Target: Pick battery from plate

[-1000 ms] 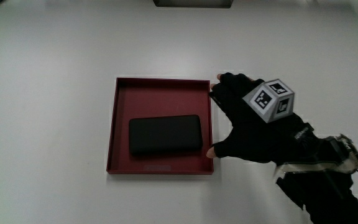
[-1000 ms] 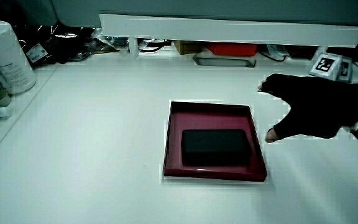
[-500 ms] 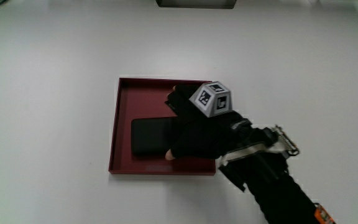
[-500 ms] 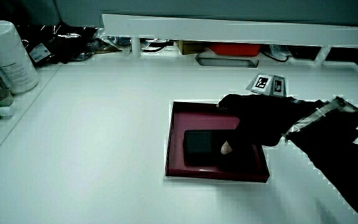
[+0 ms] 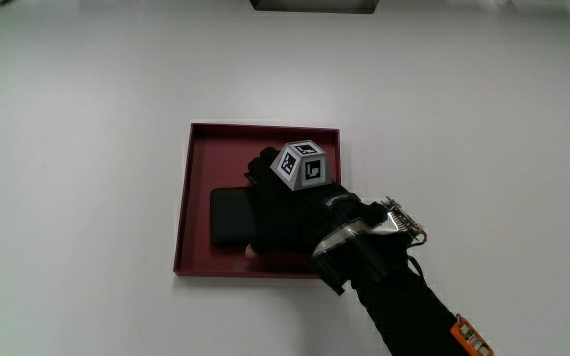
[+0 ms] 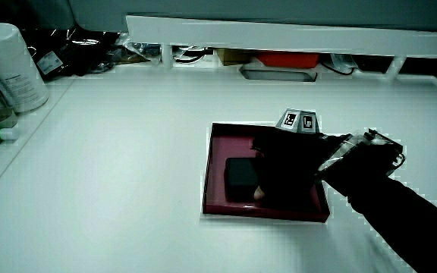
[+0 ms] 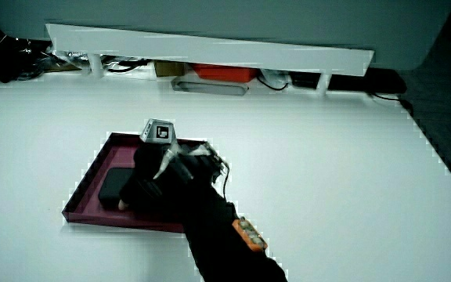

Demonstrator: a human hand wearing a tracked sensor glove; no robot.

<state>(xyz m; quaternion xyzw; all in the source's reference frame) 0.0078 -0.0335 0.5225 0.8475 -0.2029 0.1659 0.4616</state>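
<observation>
A flat black battery [image 5: 228, 218] lies in a shallow dark red square plate [image 5: 182, 198] on the white table. The gloved hand [image 5: 285, 213] rests on the battery and covers most of it. Its fingers reach over the battery's edge farther from the person, and the thumb tip shows at the nearer edge. The patterned cube [image 5: 301, 164] sits on the back of the hand. In both side views the hand [image 6: 283, 163] [image 7: 151, 184] lies low in the plate [image 6: 215, 163] [image 7: 92, 168], with only one end of the battery [image 6: 240, 173] [image 7: 114, 186] showing.
A low white partition [image 6: 279, 34] [image 7: 210, 47] runs along the table's edge farthest from the person, with a grey tray [image 6: 273, 73] and a red item [image 6: 283, 59] under it. A white canister [image 6: 10, 68] stands at a corner among cables.
The hand has moved from beside the plate to over it, has come down on the battery and closed around it. The battery and plate have not moved.
</observation>
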